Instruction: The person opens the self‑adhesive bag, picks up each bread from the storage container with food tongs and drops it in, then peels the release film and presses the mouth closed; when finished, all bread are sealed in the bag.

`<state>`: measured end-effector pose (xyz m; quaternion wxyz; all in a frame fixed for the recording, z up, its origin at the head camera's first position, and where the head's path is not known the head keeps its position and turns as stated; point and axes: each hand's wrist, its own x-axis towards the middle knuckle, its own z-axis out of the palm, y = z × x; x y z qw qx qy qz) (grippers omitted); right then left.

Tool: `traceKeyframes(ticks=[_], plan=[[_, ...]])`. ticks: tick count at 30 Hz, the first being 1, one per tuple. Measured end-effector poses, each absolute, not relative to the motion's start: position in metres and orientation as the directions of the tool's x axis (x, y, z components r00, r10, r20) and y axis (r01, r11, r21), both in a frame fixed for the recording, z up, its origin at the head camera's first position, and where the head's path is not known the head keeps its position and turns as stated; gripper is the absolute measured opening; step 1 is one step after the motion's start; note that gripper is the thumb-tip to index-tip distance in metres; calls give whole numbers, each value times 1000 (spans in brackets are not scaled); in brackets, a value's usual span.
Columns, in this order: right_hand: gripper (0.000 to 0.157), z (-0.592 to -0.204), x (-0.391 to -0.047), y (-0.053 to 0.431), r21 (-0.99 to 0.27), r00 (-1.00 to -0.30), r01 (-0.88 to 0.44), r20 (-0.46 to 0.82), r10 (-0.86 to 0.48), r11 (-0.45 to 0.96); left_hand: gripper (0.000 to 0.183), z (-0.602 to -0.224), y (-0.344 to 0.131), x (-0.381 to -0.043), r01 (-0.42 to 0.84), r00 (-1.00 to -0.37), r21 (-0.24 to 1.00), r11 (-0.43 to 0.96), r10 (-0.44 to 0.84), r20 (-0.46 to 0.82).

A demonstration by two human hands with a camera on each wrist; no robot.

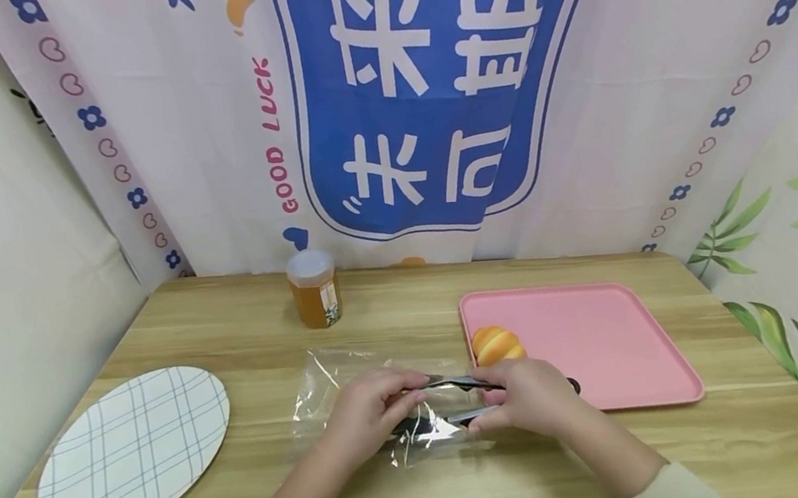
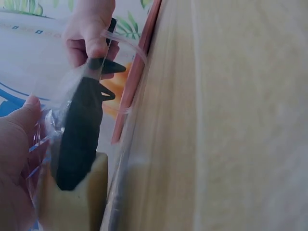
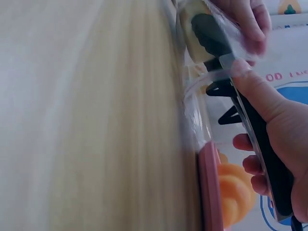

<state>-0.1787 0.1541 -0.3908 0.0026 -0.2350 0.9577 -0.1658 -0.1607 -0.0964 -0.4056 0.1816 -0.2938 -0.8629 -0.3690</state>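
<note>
My right hand [image 1: 532,395] grips black-and-silver food tongs [image 3: 263,139], its thumb along one arm. The black tong heads [image 2: 77,134] reach into a clear plastic bag [image 1: 319,386]. A pale block of bread with a brown crust [image 2: 74,207] is at the tong tips in the left wrist view; in the head view my left hand hides it. At the bag's mouth, my left hand [image 1: 370,408] pinches the film between thumb and fingers, close to the tongs.
A pink tray [image 1: 593,341] on the right bears a round orange-yellow bun [image 1: 497,345] at its left edge. Toward the back stands a lidded jar [image 1: 314,289] with amber contents. An oval checked plate [image 1: 134,452] lies on the left of the wooden table [image 1: 244,337].
</note>
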Motion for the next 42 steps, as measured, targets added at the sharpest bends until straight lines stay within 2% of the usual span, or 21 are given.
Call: traceKeyframes(ticks=[7,11,14,21,26,31,34,38,42], plan=[[74,-393,-176,146,-236,-877,-481,133,-463,844,17,-400,-96,-160,652,-748,498,572,381,543],[74,-392,-177,145,-232,-875,-485,127,-468,843,17,-393,-95,-162,680,-719,446,582,412,560],[76,-392,-180,147,-295,-883,-465,84,-462,835,16,-388,-96,-162,691,-711,450,565,422,562],[67,-397,-188,159,-480,-882,-407,-17,-472,777,14,-390,-103,-162,627,-777,587,512,357,519],[66,-397,-191,162,-516,-883,-386,-33,-468,765,15,-394,-106,-160,638,-770,586,499,388,507],[64,-392,-188,153,-406,-885,-433,25,-464,805,16,-395,-104,-160,653,-756,556,515,409,510],[62,-392,-182,146,-314,-867,-495,120,-484,810,16,-395,-100,-159,672,-737,516,532,409,538],[62,-398,-178,140,-168,-791,-598,280,-544,783,17,-396,-98,-158,664,-743,513,544,402,535],[66,-403,-179,138,-55,-723,-646,367,-586,762,17,-396,-98,-157,637,-767,534,556,391,508]])
